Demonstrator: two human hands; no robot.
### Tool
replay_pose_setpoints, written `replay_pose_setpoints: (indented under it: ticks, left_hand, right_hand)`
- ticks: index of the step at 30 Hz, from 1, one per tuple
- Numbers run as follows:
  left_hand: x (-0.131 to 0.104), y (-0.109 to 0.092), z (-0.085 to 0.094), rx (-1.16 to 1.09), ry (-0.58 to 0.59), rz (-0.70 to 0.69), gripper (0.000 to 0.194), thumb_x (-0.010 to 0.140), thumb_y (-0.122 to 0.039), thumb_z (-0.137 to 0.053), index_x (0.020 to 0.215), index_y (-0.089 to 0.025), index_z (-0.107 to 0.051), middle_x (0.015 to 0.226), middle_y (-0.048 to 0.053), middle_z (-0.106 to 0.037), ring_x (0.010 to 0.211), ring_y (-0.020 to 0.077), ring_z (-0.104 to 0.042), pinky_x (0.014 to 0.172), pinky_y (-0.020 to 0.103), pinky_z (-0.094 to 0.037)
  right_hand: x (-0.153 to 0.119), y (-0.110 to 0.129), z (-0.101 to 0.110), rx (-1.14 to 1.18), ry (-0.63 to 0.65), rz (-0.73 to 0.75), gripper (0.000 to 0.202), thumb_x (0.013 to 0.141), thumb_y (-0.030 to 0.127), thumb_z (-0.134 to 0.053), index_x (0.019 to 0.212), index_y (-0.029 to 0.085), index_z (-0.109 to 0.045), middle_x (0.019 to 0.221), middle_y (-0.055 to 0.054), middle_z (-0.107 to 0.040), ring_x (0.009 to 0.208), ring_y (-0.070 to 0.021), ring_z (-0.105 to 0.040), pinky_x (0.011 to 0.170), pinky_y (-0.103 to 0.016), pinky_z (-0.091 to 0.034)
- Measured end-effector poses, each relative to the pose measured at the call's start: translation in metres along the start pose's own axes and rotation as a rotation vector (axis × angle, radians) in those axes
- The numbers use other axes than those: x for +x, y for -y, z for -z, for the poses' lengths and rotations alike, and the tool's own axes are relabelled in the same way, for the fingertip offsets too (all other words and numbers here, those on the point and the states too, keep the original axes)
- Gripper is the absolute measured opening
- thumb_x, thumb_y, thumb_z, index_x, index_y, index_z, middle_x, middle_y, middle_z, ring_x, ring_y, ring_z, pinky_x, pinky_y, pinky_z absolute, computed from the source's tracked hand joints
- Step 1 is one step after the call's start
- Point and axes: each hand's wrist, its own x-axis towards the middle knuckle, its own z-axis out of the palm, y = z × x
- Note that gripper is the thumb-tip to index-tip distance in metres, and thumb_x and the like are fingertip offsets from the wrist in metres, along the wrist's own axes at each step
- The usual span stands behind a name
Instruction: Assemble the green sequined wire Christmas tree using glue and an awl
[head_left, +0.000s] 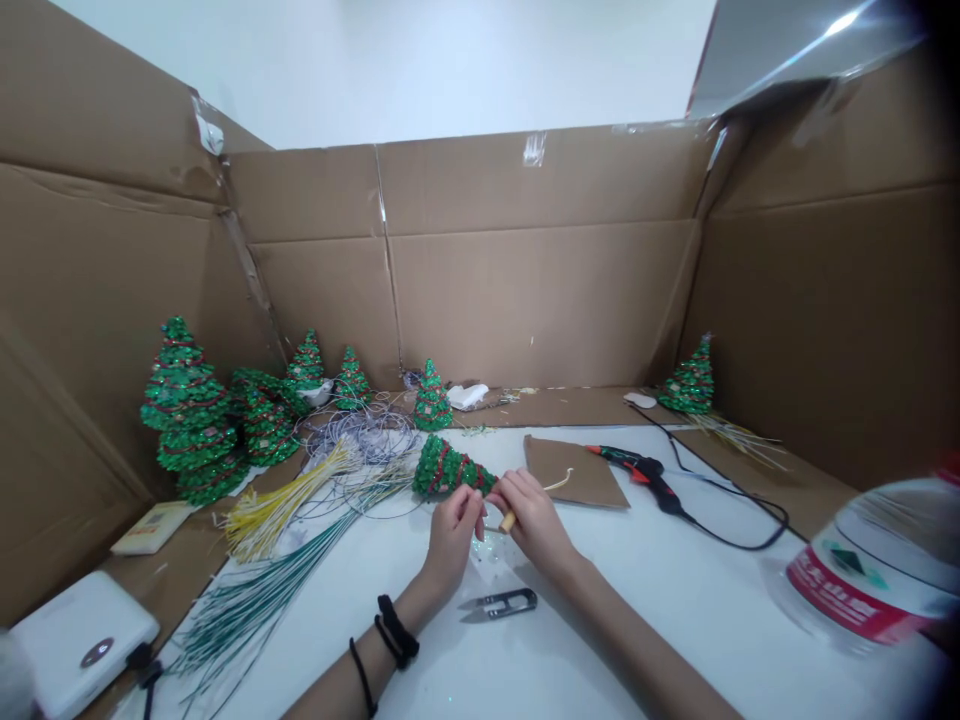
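A small green tinsel Christmas tree (450, 468) with red garland lies tilted on its side, its tip toward my fingers. My left hand (454, 530) pinches close by the tip, fingers closed; the exact contact is hidden. My right hand (534, 520) is closed around a slim tool with a light wooden handle (508, 521); its working end is covered by the fingers. A pale curved strand (559, 482) sticks out behind the right hand. Thread snips (499, 604) lie on the white tabletop (585, 650) just below both hands.
Finished-looking trees (180, 420) stand at left, with another tree (688, 378) at back right. Yellow strands (285, 500), green strands (262, 590) and tangled wire (367, 430) spread leftward. A cardboard piece (577, 475), glue gun (637, 470) and big water bottle (877, 570) sit right. Cardboard walls (540, 290) enclose the table.
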Motion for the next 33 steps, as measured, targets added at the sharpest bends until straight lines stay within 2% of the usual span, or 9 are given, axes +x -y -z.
replay_pose_setpoints:
  ticks: [5, 8, 10, 12, 14, 18, 22, 27, 33]
  left_hand:
    - [0.000, -0.002, 0.006, 0.099, -0.004, -0.023, 0.043, 0.087, -0.046, -0.040, 0.052, -0.022, -0.040, 0.039, -0.005, -0.038, 0.041, 0.0118, -0.038, 0.050, 0.026, -0.031]
    - [0.010, 0.000, 0.035, 0.352, 0.022, -0.184, 0.047, 0.086, -0.045, -0.039, 0.046, -0.021, -0.043, 0.039, -0.002, -0.042, 0.044, 0.0131, -0.042, 0.054, 0.027, -0.031]
    - [0.018, 0.003, 0.061, 0.548, -0.061, -0.248, 0.045, 0.084, -0.045, -0.040, 0.046, -0.021, -0.046, 0.045, 0.000, -0.047, 0.048, 0.0145, -0.045, 0.056, 0.028, -0.031]
    - [0.024, 0.007, 0.084, 0.688, -0.218, -0.168, 0.039, 0.086, -0.042, -0.037, 0.058, -0.021, -0.053, 0.047, -0.002, -0.046, 0.047, 0.0148, -0.044, 0.054, 0.028, -0.029]
    - [0.027, 0.013, 0.096, 0.741, -0.230, -0.114, 0.027, 0.084, -0.044, -0.044, 0.080, -0.021, -0.059, 0.057, -0.002, -0.053, 0.055, 0.0165, -0.049, 0.057, 0.028, -0.033]
    - [0.029, 0.025, 0.096, 0.719, -0.120, -0.171, 0.031, 0.081, -0.044, -0.051, 0.099, -0.020, -0.059, 0.091, 0.005, -0.060, 0.091, 0.0226, -0.052, 0.079, 0.033, -0.040]
    - [0.033, 0.035, 0.093, 0.629, -0.075, -0.201, 0.027, 0.079, -0.036, -0.056, 0.100, -0.020, -0.059, 0.103, 0.008, -0.057, 0.102, 0.0251, -0.047, 0.089, 0.038, -0.037]
    - [0.038, 0.038, 0.099, 0.517, 0.044, -0.218, 0.022, 0.072, -0.033, -0.065, 0.089, -0.019, -0.060, 0.092, 0.006, -0.058, 0.093, 0.0247, -0.050, 0.083, 0.036, -0.039]
    - [0.035, 0.033, 0.097, 0.458, 0.050, -0.187, 0.018, 0.070, -0.030, -0.067, 0.080, -0.018, -0.059, 0.085, 0.005, -0.057, 0.085, 0.0223, -0.051, 0.075, 0.032, -0.039]
  right_hand:
    - [-0.003, 0.004, -0.003, -0.025, -0.045, 0.045, 0.028, 0.094, 0.023, -0.037, 0.068, 0.021, -0.046, 0.067, -0.004, -0.051, 0.065, -0.0184, -0.043, 0.058, -0.029, -0.034]
    - [-0.003, 0.001, -0.002, -0.043, -0.041, 0.042, 0.027, 0.094, 0.023, -0.039, 0.070, 0.020, -0.049, 0.068, -0.004, -0.052, 0.066, -0.0186, -0.043, 0.060, -0.029, -0.034]
    - [-0.002, -0.002, 0.001, -0.046, -0.042, -0.007, 0.024, 0.093, 0.024, -0.040, 0.072, 0.020, -0.050, 0.069, -0.004, -0.054, 0.068, -0.0188, -0.043, 0.061, -0.029, -0.035]
    - [-0.002, -0.007, 0.004, -0.037, -0.048, -0.064, 0.021, 0.093, 0.025, -0.042, 0.075, 0.020, -0.052, 0.072, -0.004, -0.056, 0.070, -0.0190, -0.044, 0.063, -0.030, -0.036]
    - [-0.001, -0.011, 0.006, -0.026, -0.059, -0.101, 0.019, 0.093, 0.025, -0.043, 0.078, 0.021, -0.054, 0.075, -0.004, -0.058, 0.071, -0.0194, -0.045, 0.065, -0.030, -0.037]
    - [-0.002, -0.015, 0.004, -0.005, -0.061, -0.130, 0.017, 0.092, 0.026, -0.043, 0.080, 0.022, -0.054, 0.078, -0.005, -0.059, 0.073, -0.0204, -0.047, 0.067, -0.031, -0.038]
    - [-0.004, -0.016, -0.002, 0.009, -0.048, -0.135, 0.016, 0.092, 0.025, -0.043, 0.080, 0.022, -0.055, 0.080, -0.005, -0.059, 0.075, -0.0206, -0.048, 0.068, -0.032, -0.039]
    - [-0.004, -0.015, -0.005, 0.015, -0.045, -0.138, 0.018, 0.091, 0.024, -0.043, 0.080, 0.022, -0.057, 0.077, -0.005, -0.058, 0.073, -0.0204, -0.048, 0.066, -0.032, -0.040]
    - [-0.003, -0.014, -0.002, 0.016, -0.037, -0.161, 0.015, 0.090, 0.023, -0.044, 0.081, 0.022, -0.056, 0.078, -0.005, -0.057, 0.075, -0.0211, -0.048, 0.067, -0.032, -0.040]
